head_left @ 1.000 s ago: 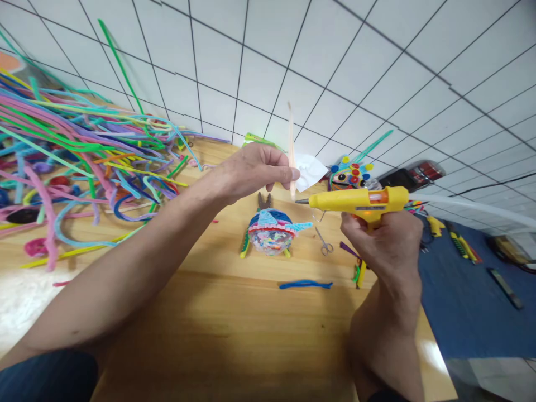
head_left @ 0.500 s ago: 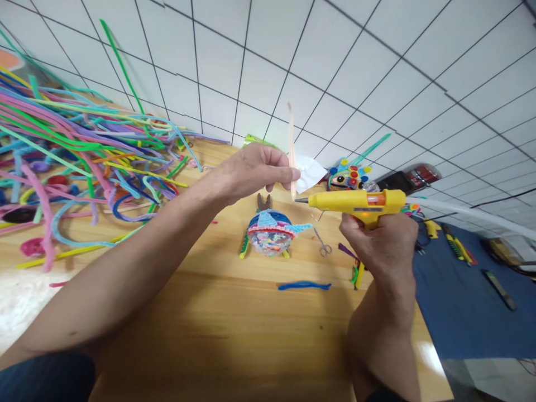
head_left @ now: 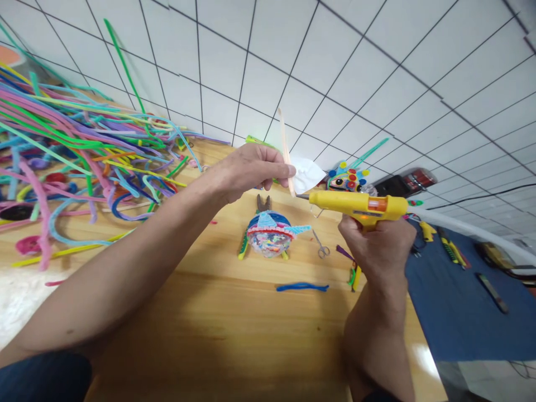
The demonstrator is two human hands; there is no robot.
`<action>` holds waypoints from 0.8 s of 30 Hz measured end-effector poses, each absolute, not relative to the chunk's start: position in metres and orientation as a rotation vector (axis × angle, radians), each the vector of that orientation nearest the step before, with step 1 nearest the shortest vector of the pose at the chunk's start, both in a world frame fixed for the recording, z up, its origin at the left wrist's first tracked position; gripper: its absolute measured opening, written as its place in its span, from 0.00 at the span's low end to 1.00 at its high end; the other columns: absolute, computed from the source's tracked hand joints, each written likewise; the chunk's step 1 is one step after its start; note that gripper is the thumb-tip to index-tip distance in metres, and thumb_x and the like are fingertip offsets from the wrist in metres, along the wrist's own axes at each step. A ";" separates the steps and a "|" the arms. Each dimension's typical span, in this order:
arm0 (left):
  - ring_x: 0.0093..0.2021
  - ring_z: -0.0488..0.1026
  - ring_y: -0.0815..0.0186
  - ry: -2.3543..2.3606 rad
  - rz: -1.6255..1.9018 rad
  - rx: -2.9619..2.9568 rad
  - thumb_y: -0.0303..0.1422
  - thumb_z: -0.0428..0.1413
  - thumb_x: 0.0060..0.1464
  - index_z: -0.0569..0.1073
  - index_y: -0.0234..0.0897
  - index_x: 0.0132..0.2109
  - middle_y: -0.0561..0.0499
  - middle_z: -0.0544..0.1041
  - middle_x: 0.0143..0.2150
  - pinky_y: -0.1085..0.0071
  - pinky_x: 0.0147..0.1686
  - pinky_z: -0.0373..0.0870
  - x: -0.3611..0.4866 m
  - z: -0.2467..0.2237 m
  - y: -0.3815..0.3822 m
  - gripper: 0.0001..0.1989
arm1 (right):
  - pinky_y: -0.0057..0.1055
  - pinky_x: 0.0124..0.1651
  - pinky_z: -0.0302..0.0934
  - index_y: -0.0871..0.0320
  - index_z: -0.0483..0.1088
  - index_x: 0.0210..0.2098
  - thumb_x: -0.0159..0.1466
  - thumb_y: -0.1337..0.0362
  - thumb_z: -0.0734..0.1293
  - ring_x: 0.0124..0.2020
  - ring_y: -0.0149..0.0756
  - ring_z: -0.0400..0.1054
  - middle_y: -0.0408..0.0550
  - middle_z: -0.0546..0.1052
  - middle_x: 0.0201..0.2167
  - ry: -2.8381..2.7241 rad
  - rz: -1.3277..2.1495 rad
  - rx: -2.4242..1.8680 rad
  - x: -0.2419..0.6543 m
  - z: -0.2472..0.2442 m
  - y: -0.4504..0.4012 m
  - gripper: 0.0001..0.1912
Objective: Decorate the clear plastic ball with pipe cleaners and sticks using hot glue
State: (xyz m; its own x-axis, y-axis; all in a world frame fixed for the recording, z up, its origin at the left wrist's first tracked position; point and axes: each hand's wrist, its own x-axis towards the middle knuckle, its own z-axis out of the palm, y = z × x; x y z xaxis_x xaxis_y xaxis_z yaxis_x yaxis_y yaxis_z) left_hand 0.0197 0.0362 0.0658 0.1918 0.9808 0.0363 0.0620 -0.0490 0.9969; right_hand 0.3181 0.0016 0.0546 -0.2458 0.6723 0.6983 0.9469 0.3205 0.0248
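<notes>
My left hand point(head_left: 262, 167) is closed, pinching a pale peach pipe cleaner point(head_left: 285, 134) that points upward. In my right hand point(head_left: 379, 237) is a yellow hot glue gun point(head_left: 355, 202), its nozzle at the lower end of the pipe cleaner; whether they touch I cannot tell. Below the hands, on the wooden table point(head_left: 218, 335), stands a round clear craft piece point(head_left: 270, 240) wrapped with blue, pink and light blue pipe cleaners. Pliers point(head_left: 243, 245) lie partly hidden behind it. Small scissors point(head_left: 322, 248) and a folded blue pipe cleaner point(head_left: 302, 287) lie nearby.
Many coloured pipe cleaners point(head_left: 75, 145) are heaped at the left. White paper point(head_left: 307, 176) lies behind the glue gun tip, beside a decorated craft figure point(head_left: 347, 180). A tiled wall point(head_left: 234, 56) bounds the back. Tools lie on a blue cloth point(head_left: 444, 312) at the right.
The upper end of the peach pipe cleaner has tilted to the left, and my left hand has shifted slightly left. My right hand still holds the glue gun at its lower end.
</notes>
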 end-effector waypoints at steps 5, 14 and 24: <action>0.28 0.70 0.70 1.095 1.078 1.386 0.36 0.72 0.59 0.80 0.38 0.28 0.47 0.84 0.30 0.69 0.31 0.68 0.019 0.063 0.039 0.14 | 0.37 0.31 0.56 0.47 0.58 0.23 0.55 0.60 0.66 0.22 0.42 0.67 0.43 0.66 0.17 -1.964 -0.665 -1.374 0.317 0.052 0.002 0.10; 0.28 0.71 0.68 1.105 1.098 1.415 0.36 0.71 0.61 0.82 0.38 0.29 0.45 0.85 0.31 0.68 0.30 0.67 0.017 0.062 0.039 0.13 | 0.38 0.32 0.55 0.47 0.55 0.22 0.55 0.63 0.68 0.21 0.41 0.64 0.42 0.63 0.16 -1.959 -0.596 -1.435 0.319 0.049 0.004 0.15; 0.27 0.69 0.70 1.107 1.079 1.386 0.35 0.73 0.60 0.80 0.38 0.28 0.47 0.85 0.31 0.71 0.29 0.66 0.019 0.067 0.037 0.14 | 0.38 0.32 0.58 0.47 0.59 0.22 0.56 0.62 0.68 0.23 0.43 0.68 0.44 0.66 0.17 -1.935 -0.622 -1.416 0.319 0.048 0.004 0.13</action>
